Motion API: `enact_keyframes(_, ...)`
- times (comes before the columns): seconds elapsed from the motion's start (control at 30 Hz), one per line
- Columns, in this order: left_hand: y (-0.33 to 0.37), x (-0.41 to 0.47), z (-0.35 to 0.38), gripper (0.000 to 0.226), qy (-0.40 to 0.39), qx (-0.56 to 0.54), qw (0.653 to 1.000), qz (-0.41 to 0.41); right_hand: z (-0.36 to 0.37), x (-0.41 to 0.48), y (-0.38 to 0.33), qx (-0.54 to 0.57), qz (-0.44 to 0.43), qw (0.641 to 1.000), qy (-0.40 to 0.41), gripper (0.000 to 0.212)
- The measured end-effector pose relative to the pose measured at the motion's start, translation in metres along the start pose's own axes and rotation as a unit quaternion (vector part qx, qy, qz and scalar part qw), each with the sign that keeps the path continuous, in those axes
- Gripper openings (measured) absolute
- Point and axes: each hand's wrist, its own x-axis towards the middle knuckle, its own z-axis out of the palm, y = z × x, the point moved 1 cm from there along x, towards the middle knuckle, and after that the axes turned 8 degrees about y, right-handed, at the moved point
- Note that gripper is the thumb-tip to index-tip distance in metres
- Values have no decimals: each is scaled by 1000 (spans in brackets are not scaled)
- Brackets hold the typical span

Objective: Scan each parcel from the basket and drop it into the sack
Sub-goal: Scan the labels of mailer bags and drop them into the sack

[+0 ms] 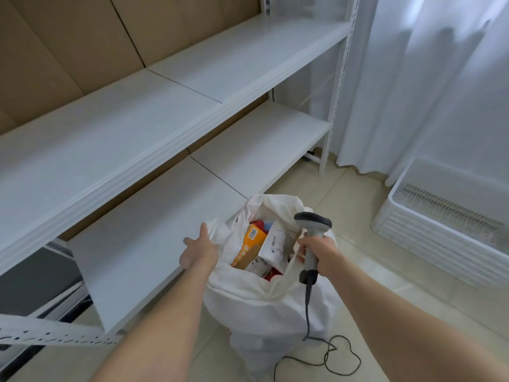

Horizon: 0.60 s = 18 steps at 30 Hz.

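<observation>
Hands first: my left hand (199, 250) lies spread and released against the left rim of the sack (264, 307), while my right hand (321, 253) grasps the handle of the scanner (312, 224) above the right rim. I judge the mouth should be held wide, so each scanned parcel drops clear of the cord. I count one sack, one scanner, one basket (429, 235) well apart on the right with no parcel showing, and at least four parcels in the sack, among them an orange box (249, 248).
</observation>
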Motion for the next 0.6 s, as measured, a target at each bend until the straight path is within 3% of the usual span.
enact_keyframes(0.2,26,24,-2,83,-48,134,989,41,-12,32,-53,-3,-2,999,32,46)
enact_keyframes(0.37,100,55,-31,115,-81,237,966,69,-22,69,-118,4,17,1000,6,43)
enact_keyframes(0.4,121,64,-38,106,-83,234,966,76,-24,81,-131,5,24,1000,-1,44)
enact_keyframes(0.5,181,93,-40,43,-73,143,982,100,-28,124,-159,-22,54,998,-12,48)
enact_keyframes(0.6,219,123,-9,26,-101,61,991,67,-35,176,-169,-59,78,995,-8,48)
